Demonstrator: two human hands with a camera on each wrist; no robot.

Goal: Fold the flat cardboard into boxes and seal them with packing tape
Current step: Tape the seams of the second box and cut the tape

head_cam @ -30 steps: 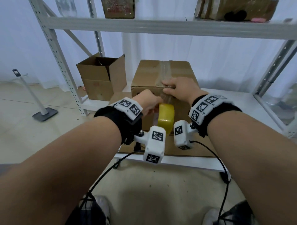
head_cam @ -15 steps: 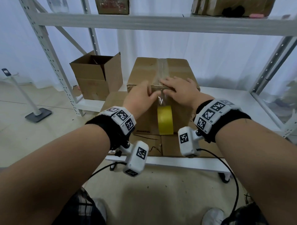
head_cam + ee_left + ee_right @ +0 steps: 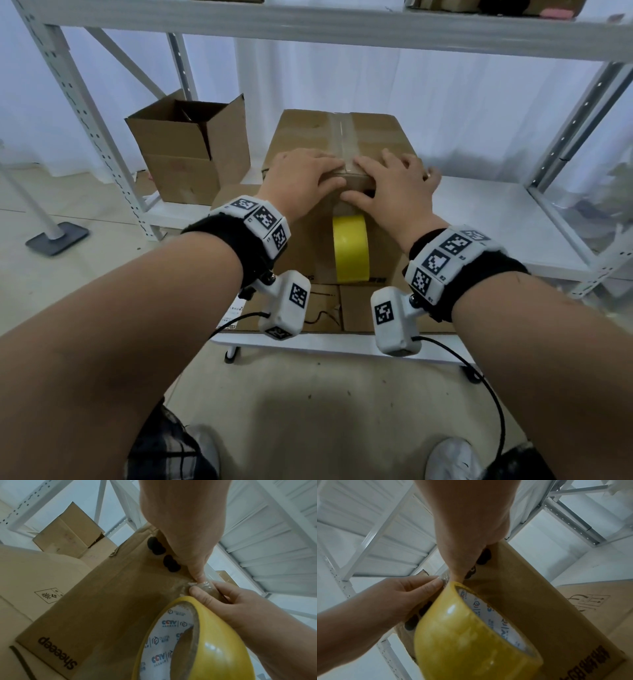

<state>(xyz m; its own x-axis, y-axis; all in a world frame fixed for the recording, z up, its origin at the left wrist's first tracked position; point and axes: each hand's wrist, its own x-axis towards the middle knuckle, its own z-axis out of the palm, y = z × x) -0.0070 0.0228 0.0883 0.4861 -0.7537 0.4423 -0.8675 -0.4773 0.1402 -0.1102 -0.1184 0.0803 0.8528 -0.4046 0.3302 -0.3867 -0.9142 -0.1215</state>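
A closed cardboard box [image 3: 301, 137] stands on the lower shelf, with clear tape [image 3: 340, 137] along its top seam and over the front edge. My left hand [image 3: 305, 171] and right hand [image 3: 394, 178] lie side by side on the box's top front edge, fingers flat on top. Both thumbs press the tape on the front face, the left thumb [image 3: 197, 576] beside the right hand [image 3: 231, 604]. A yellow tape roll [image 3: 351, 250] hangs from that strip against the front face, and neither hand holds it. The roll [image 3: 462, 635] fills the lower part of both wrist views.
An open-topped cardboard box [image 3: 191, 150] stands at the left of the white shelf [image 3: 496, 222]. Flat cardboard [image 3: 359, 311] lies under the taped box. Rack uprights [image 3: 89, 113] flank the bay and an upper shelf beam [image 3: 342, 31] runs overhead. A stand base [image 3: 56, 236] sits on the floor at left.
My left hand has let go of the roll and risen to the box's top edge. My right hand has flattened there. The roll now hangs free on its strip.
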